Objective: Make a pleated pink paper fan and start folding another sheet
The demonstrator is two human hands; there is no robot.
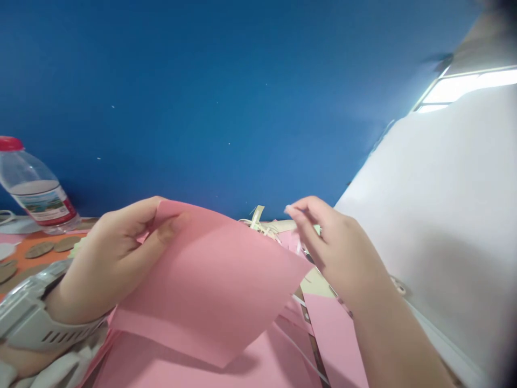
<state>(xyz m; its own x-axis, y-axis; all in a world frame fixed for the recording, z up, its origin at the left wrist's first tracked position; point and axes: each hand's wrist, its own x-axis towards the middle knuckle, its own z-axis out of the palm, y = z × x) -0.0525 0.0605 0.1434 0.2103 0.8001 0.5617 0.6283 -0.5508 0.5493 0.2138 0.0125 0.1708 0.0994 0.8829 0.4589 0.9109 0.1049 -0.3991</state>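
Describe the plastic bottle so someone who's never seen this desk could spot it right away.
Look along the blue wall to the far left. There the plastic bottle leans beyond the left hand. It alone has a red cap and clear sides.

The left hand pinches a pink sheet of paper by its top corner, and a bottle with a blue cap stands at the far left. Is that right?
Not quite. In the head view the bottle at the far left has a red cap, not blue. The rest holds: the left hand pinches the pink sheet by its top corner.
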